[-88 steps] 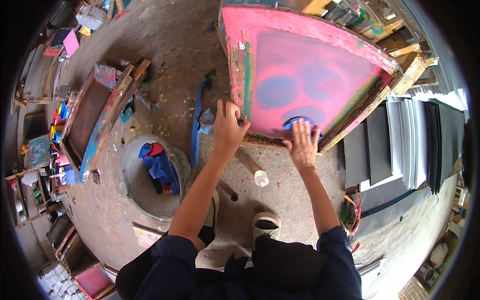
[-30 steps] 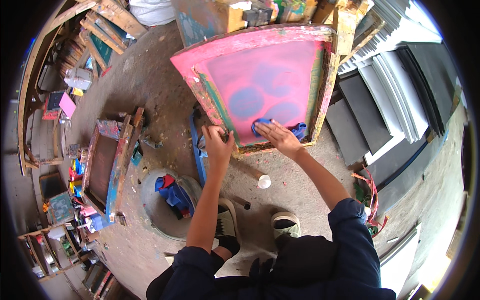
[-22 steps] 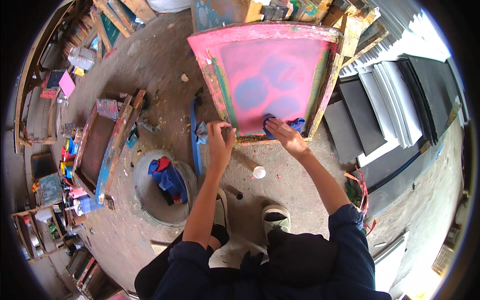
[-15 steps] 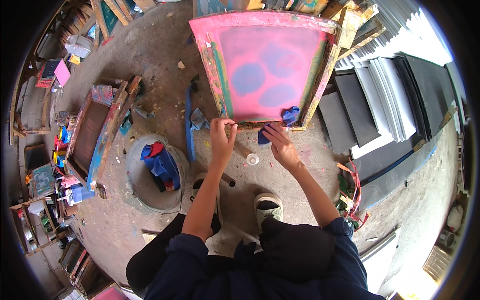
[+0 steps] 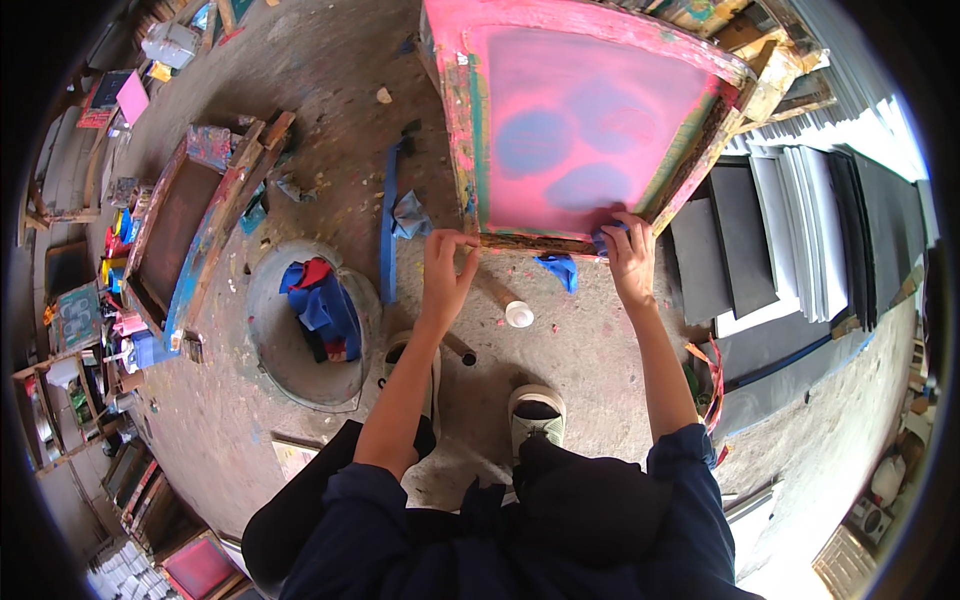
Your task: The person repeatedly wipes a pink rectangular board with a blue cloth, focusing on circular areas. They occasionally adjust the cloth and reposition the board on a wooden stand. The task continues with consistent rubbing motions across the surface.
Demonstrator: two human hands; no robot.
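A screen printing frame (image 5: 458,150) with paint-crusted wooden edges leans in front of me, its mesh (image 5: 530,75) pink with blue-grey oval shapes. My left hand (image 5: 446,272) grips its lower left corner with thumb and fingertips. At the lower right corner, my right hand (image 5: 632,258) is closed on a blue rag (image 5: 604,238), pressed against the mesh and mostly hidden by the fingers. Another blue rag (image 5: 560,271) is just below the frame's lower edge; whether it hangs or lies on the floor I cannot tell.
A bucket (image 5: 262,335) holding blue and red rags (image 5: 325,310) stands left of my feet. Behind it is a smaller wooden frame (image 5: 205,225). A cardboard tube (image 5: 497,292) pokes out below the large frame. Black and white sheets (image 5: 790,235) are stacked at right.
My right hand has left the dark blue rag below the frame and moved right and up onto the rag at the mesh's corner. My left hand keeps its hold; the view has shifted.
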